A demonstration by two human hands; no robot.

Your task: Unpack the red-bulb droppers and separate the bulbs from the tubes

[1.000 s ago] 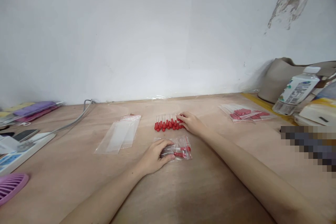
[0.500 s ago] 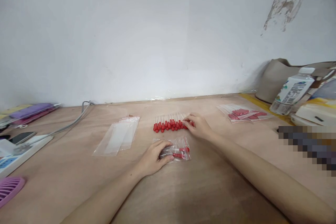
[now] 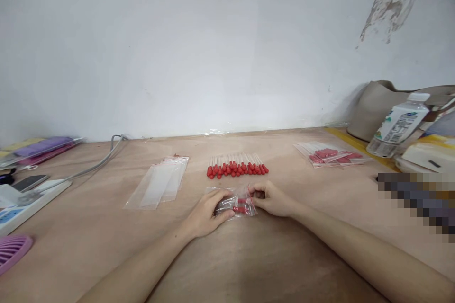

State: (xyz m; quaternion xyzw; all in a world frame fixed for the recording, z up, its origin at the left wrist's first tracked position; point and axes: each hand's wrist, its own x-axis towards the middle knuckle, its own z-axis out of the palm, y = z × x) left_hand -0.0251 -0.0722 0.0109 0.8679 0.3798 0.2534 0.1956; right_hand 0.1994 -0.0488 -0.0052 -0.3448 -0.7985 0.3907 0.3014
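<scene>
1. Left hand (image 3: 209,213), head view (the only one on my feed): has hold of the clear bag (image 3: 227,204) at its left end, fingers on the far edge, thumb on the near edge.
2. Right hand (image 3: 273,199): at the bag's right end, thumb and fingertips drawn together by the red line (image 3: 253,209). I can't tell if film or a piece is between them.
3. Bag lies on the tabletop (image 3: 216,270) between both hands, long axis left to right. I see red pieces (image 3: 240,209) inside, lying roughly along that axis.
4. Relation I'd judge key: the bag's red-lined end faces the right hand, so right is nearer there; left has the opposite end.
5. Loose row (image 3: 232,167) of red-ended pieces: beyond the bag, apart from it. Red ends toward the bag, pale stems away, so axes roughly square to the bag's. Right hand is nearer.
6. Flat bags (image 3: 151,189): left of the bag, slightly beyond; left hand nearer. Filled bags (image 3: 327,154): well right of it, beyond; right hand nearer.
</scene>
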